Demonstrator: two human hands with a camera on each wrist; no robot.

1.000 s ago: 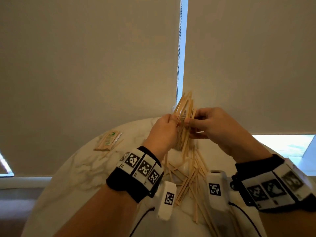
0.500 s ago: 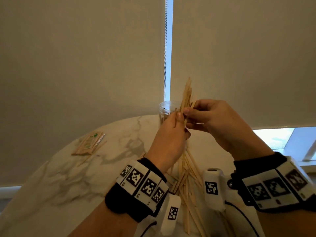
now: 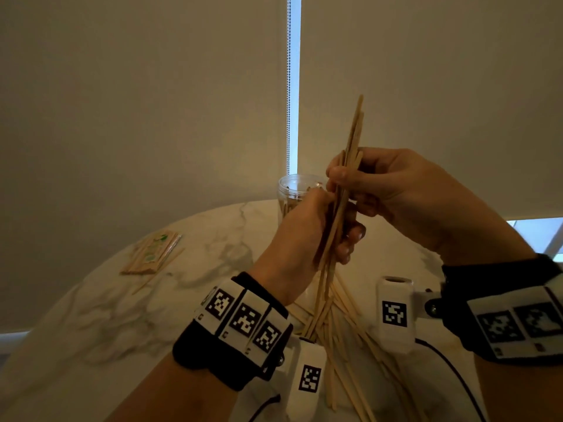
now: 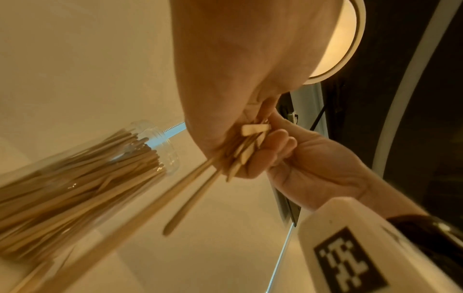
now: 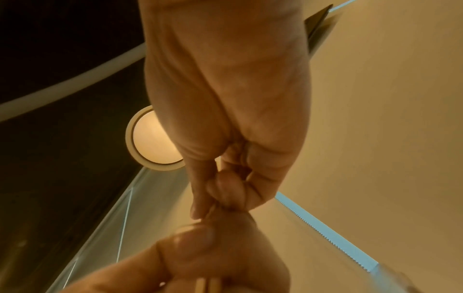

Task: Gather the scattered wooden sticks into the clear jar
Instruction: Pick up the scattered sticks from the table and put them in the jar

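A bundle of wooden sticks (image 3: pixel 350 166) stands nearly upright in the air above the marble table (image 3: pixel 91 315). My left hand (image 3: pixel 316 226) grips its middle, fingers curled round it. Just above, my right hand (image 3: pixel 362 181) pinches the same bundle between thumb and fingers. The clear jar (image 3: pixel 292 190) stands behind my left hand, partly hidden; in the left wrist view the jar (image 4: pixel 75 178) holds many sticks and the bundle's (image 4: pixel 240 150) ends poke out of my fist. More loose sticks (image 3: pixel 350 324) lie scattered on the table beneath my hands.
A packet of sticks (image 3: pixel 152 254) lies at the table's far left with a single stick beside it. Roller blinds (image 3: pixel 137 102) with a bead chain (image 3: pixel 288 86) hang behind the table. Cables trail from my wrist cameras.
Both hands have lifted the bundle higher and to the right of the jar's mouth. The sticks now stand in a tighter bundle, and the jar's rim shows behind my left hand.
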